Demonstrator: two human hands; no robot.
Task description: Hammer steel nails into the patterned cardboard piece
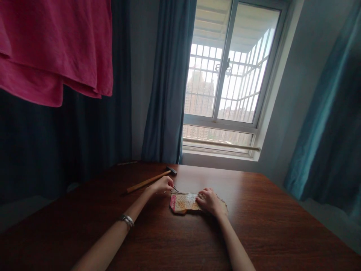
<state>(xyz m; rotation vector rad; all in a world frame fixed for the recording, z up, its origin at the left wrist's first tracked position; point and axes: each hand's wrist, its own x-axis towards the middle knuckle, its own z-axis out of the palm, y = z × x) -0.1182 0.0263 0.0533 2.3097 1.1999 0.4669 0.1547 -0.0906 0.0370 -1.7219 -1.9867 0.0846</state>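
Observation:
A flat, pale piece with dark speckles and a pink left end (pixel 180 203) lies on the brown table. My right hand (pixel 210 201) rests over its right part, fingers bent and pressing it to the tabletop. Just off the piece's far left corner, my left hand (pixel 164 184) is closed in a pinch. A thin, shiny metal item (pixel 175 188) sticks out from its fingertips toward the piece; its exact kind is too small to make out. Beyond my left hand lies a hammer (pixel 148 181) with a wooden handle, its dark head pointing away.
The wooden table (pixel 267 226) spreads out on both sides of my arms. Behind it stand a blue curtain (pixel 166 94) and a barred window (pixel 225 82). A pink cloth (pixel 70 45) hangs at upper left. Near the far left edge lies a thin, pale strip (pixel 126 163).

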